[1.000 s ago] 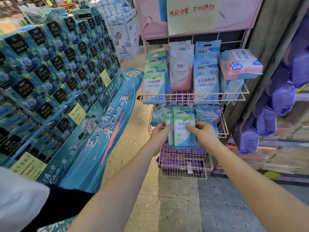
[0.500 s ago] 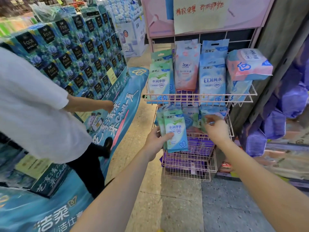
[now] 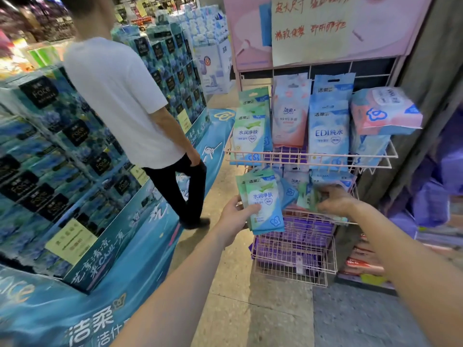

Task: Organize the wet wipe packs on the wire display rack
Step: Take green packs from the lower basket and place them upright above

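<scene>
A pink wire display rack (image 3: 308, 156) carries wet wipe packs on its tiers. My left hand (image 3: 235, 216) grips a small stack of green-and-blue wipe packs (image 3: 264, 204) upright, in front of the middle tier's left side. My right hand (image 3: 334, 200) reaches into the middle tier and its fingers close on a green pack (image 3: 309, 196) lying there; that hand is blurred. On the top tier stand green packs (image 3: 249, 132), a pink pack (image 3: 289, 113), blue EDI packs (image 3: 328, 134) and a bulky pink-and-blue pack (image 3: 385, 111) lying flat.
A person in a white shirt and black trousers (image 3: 125, 106) stands just left of the rack, back to me. Stacked blue tissue boxes (image 3: 50, 151) fill the left side. Purple packs (image 3: 295, 246) sit in the lowest basket. Purple bagged goods (image 3: 441, 191) hang at right.
My right hand let go of the held stack and moved right into the middle tier. My left hand kept the stack and shifted left. The person walked in from the left towards the rack.
</scene>
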Tool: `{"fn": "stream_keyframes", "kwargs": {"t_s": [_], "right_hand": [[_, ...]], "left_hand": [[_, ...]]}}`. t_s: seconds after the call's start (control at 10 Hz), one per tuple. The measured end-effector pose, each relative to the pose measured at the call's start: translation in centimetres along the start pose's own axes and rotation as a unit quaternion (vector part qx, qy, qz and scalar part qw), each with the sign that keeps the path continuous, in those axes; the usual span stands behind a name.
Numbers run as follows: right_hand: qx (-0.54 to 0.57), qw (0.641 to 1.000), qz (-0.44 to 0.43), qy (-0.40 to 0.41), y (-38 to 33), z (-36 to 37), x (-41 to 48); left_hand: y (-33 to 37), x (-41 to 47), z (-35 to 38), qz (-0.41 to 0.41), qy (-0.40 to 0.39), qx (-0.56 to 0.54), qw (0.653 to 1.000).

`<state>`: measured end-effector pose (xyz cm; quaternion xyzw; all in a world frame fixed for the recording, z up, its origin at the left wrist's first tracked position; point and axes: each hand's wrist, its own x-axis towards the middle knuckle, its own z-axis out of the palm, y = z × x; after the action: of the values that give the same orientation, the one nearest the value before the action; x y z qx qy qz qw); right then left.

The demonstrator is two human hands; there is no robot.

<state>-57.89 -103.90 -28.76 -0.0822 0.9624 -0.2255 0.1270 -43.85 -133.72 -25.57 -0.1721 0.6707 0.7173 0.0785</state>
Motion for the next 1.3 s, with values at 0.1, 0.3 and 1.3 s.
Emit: {"fn": "stream_keyframes", "kwargs": {"t_s": [0.1, 0.3, 1.3], "right_hand": [[-0.007, 0.997, 0.071, -0.011, -4.0, -2.7, -4.5], [0.037, 0.995, 0.004, 0.089, -4.1, -2.8, -7.0], [0.419, 0.879, -0.001, 0.229, -24.8, 1.0, -16.1]], "left_hand": [[0.2, 0.2, 0.6, 0.004, -0.003, 0.009, 1.000], [1.0, 0.3, 1.7, 0.019, -0.013, 0.026, 0.999], [8.1, -5.0, -5.1, 0.138, -0.214, 0.076, 0.964]]}}
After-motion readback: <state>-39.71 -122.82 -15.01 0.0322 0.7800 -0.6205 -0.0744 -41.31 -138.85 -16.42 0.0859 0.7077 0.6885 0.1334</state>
